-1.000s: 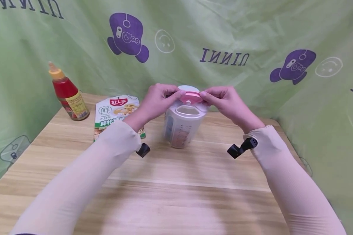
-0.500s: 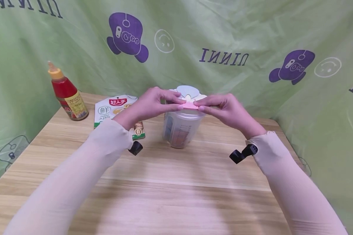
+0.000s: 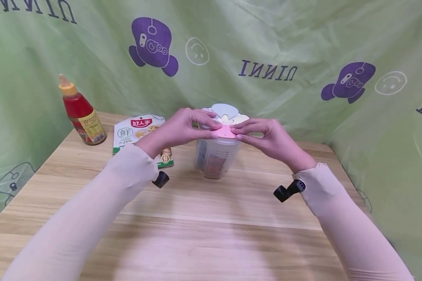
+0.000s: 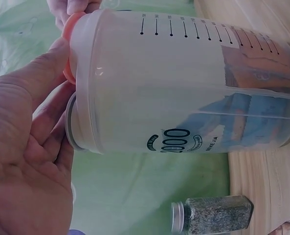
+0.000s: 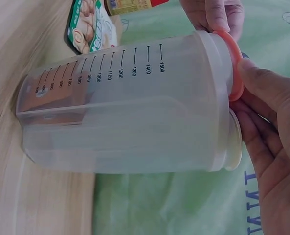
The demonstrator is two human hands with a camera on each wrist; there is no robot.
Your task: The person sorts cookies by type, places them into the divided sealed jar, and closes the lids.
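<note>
A translucent storage canister [image 3: 218,158] with printed measuring marks stands upright on the table. Orange and blue packets [image 4: 262,115] show through the wall near its base. On top, a pink flip lid [image 3: 226,131] lies down over the front opening, beside a pale blue one [image 3: 225,110] and a cream one. My left hand [image 3: 184,127] pinches the pink lid's left side, its thumb at the front edge. From the other side my right hand [image 3: 267,134] pinches the same lid, fingers on top and thumb at the front. The fingers partly cover the lid.
Left of the canister lies a white and green food pouch [image 3: 140,132], partly behind the left hand. A red sauce bottle [image 3: 83,113] with a yellow cap stands at the far left. The left wrist view shows a jar of dried herbs [image 4: 218,215]. A green curtain [image 3: 211,47] hangs behind the table.
The pink lid was raised with the opening showing a second ago; it has swung forward and down over it. Both hands have moved slightly forward and down with it.
</note>
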